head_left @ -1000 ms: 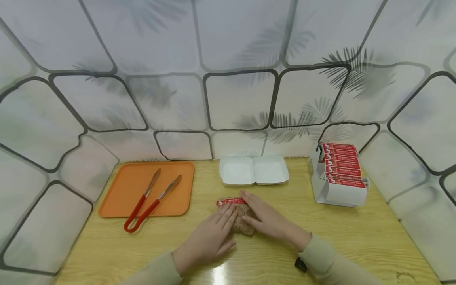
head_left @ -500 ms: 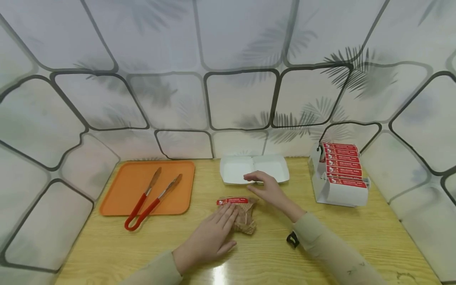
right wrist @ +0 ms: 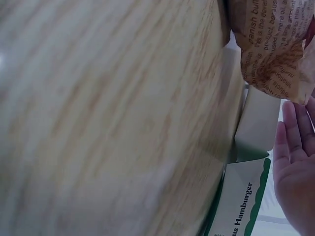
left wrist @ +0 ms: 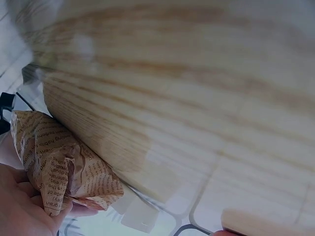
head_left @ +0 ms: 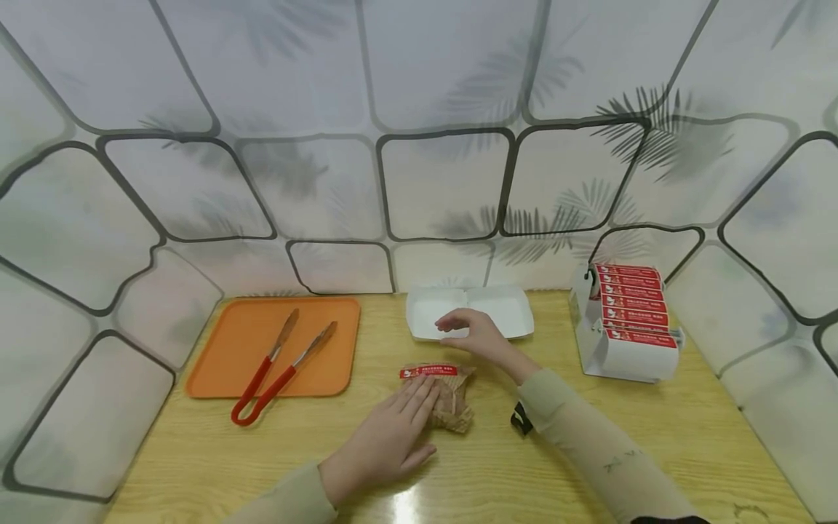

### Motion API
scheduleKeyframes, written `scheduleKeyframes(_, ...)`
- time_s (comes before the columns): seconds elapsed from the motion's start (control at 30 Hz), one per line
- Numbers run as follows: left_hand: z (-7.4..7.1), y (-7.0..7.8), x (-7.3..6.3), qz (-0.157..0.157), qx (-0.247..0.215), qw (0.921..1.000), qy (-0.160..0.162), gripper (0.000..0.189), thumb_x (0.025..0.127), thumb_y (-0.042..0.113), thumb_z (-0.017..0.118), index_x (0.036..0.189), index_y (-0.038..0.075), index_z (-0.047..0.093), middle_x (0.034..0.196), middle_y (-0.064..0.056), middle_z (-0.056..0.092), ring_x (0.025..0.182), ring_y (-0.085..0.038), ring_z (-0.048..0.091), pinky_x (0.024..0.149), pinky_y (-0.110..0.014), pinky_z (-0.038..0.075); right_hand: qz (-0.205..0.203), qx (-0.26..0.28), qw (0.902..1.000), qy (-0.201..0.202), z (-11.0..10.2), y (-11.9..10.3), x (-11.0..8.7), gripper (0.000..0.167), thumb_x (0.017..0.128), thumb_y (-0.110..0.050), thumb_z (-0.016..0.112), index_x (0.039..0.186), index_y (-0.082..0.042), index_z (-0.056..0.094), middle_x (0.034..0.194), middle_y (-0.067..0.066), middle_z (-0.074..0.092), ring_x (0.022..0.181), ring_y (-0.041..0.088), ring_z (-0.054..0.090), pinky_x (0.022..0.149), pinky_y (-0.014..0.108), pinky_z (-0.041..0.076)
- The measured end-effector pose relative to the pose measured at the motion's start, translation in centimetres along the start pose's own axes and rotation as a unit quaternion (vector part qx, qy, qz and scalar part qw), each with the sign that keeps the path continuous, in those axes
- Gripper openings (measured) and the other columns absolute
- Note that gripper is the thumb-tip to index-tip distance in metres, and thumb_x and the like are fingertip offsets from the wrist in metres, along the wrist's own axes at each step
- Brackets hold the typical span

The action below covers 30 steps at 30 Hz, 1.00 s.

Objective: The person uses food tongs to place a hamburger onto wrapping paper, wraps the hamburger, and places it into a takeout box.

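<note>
- Resting flat on the wrapped packet (head_left: 453, 407), the left hand (head_left: 382, 440) is seen in the head view with fingers straight; packet is laid on the table (head_left: 484, 466), on the near side of the white box (head_left: 513, 316). Contents could be squashed if too much force is applied.
- Same view: right hand (head_left: 476, 333) is held in front of the box, loosely bent, nothing gripped; box could be knocked if the hand is swung or lowered carelessly.
- Left wrist view: packet's paper is shown creased, so the wrapper could be torn or the red label (head_left: 428, 371) peeled if dragged.
- Right wrist view: fingers are shown extended; clearance to the packet cannot be judged, so its edge could be snagged.
</note>
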<state>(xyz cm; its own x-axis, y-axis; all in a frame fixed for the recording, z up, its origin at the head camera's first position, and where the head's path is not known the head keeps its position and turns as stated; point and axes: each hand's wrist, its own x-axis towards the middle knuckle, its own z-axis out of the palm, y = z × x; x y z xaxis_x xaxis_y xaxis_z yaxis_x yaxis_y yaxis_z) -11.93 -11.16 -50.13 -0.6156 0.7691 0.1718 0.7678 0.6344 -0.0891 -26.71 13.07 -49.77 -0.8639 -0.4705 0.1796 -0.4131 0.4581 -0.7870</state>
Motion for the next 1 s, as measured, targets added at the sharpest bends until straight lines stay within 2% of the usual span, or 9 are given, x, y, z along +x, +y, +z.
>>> scheduleKeyframes(0.2,-0.4,0.1,0.0,-0.004,-0.003,1.0000,-0.003,0.083,0.105,0.055,0.057,0.162,-0.002,0.037,0.170,-0.018,0.040,0.158,-0.033,0.039,0.131,-0.042,0.037,-0.032,-0.055,0.9979,-0.015,0.3,0.8,0.5,0.028,0.089,-0.004,0.083,0.116,-0.001,0.076,0.112,0.014,0.078,0.103,0.028,0.073,0.097,0.047,0.063)
scheduleKeyframes(0.33,-0.3,0.2,0.0,-0.004,-0.003,1.0000,-0.001,0.083,0.105,0.055,0.057,0.162,-0.002,0.038,0.169,-0.018,0.040,0.158,-0.033,0.039,0.131,-0.042,0.037,-0.026,-0.079,0.9961,-0.028,0.3,1.0,0.6,0.022,0.092,-0.002,0.079,0.113,-0.004,0.077,0.109,0.012,0.079,0.102,0.027,0.074,0.096,0.044,0.063)
scheduleKeyframes(0.47,-0.2,0.1,0.0,-0.003,-0.001,1.0000,0.001,0.083,0.105,0.054,0.057,0.162,-0.002,0.038,0.169,-0.018,0.041,0.158,-0.033,0.040,0.131,-0.041,0.037,-0.015,-0.078,0.9962,-0.034,0.1,0.8,0.6,0.014,0.096,-0.002,0.075,0.109,-0.006,0.079,0.105,0.009,0.079,0.099,0.025,0.074,0.094,0.043,0.064)
scheduleKeyframes(0.57,-0.2,0.1,-0.1,-0.001,0.000,1.0000,0.000,0.082,0.105,0.054,0.057,0.162,-0.002,0.038,0.169,-0.019,0.041,0.158,-0.033,0.040,0.131,-0.041,0.037,-0.020,-0.081,0.9962,-0.023,-0.1,0.8,0.5,0.011,0.097,-0.004,0.075,0.105,-0.008,0.080,0.101,0.007,0.079,0.095,0.021,0.074,0.092,0.038,0.064)
scheduleKeyframes(0.83,-0.2,0.1,-0.1,-0.001,0.001,1.0000,-0.004,0.082,0.105,0.054,0.056,0.162,-0.002,0.038,0.169,-0.019,0.040,0.158,-0.034,0.039,0.131,-0.042,0.037,-0.048,-0.063,0.9968,0.005,-1.8,0.5,-0.1,0.012,0.093,0.000,0.078,0.103,-0.006,0.080,0.100,0.010,0.080,0.094,0.025,0.075,0.091,0.040,0.065)
scheduleKeyframes(1.0,-0.2,0.2,-0.1,-0.003,0.000,1.0000,-0.006,0.083,0.105,0.055,0.056,0.162,-0.002,0.037,0.169,-0.019,0.039,0.158,-0.034,0.039,0.131,-0.042,0.037,-0.055,-0.055,0.9969,0.008,-3.2,0.3,-0.8,0.011,0.093,0.000,0.078,0.101,-0.008,0.080,0.098,0.007,0.080,0.092,0.019,0.076,0.088,0.037,0.066)
